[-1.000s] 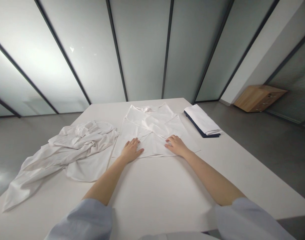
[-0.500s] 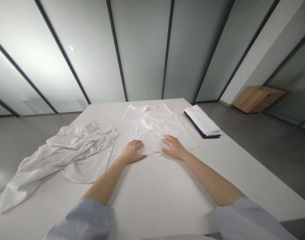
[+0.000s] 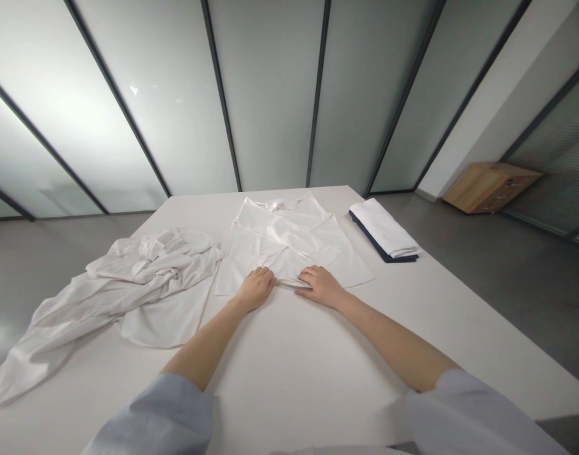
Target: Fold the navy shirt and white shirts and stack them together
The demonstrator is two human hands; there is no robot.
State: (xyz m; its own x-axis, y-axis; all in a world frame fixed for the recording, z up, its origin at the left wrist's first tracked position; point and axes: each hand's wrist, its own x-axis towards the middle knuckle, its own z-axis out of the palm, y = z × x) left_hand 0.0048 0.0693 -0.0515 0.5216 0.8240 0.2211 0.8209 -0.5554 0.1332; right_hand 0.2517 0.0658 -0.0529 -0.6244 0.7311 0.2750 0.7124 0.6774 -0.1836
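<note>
A white shirt (image 3: pixel 289 243) lies flat on the white table (image 3: pixel 318 366), its sleeves folded across the body and its collar at the far end. My left hand (image 3: pixel 256 289) and my right hand (image 3: pixel 319 285) sit close together at the shirt's near hem. Both have their fingers curled and pinch the hem's edge, which is lifted slightly off the table between them.
A crumpled heap of white cloth (image 3: pixel 128 284) spreads over the table's left side and hangs toward its edge. A folded white and dark stack (image 3: pixel 384 232) lies at the far right. A wooden cabinet (image 3: pixel 488 183) stands on the floor beyond.
Both hands slid back from lying flat on the shirt to its near hem, moved closer together, and curled their fingers round the edge.
</note>
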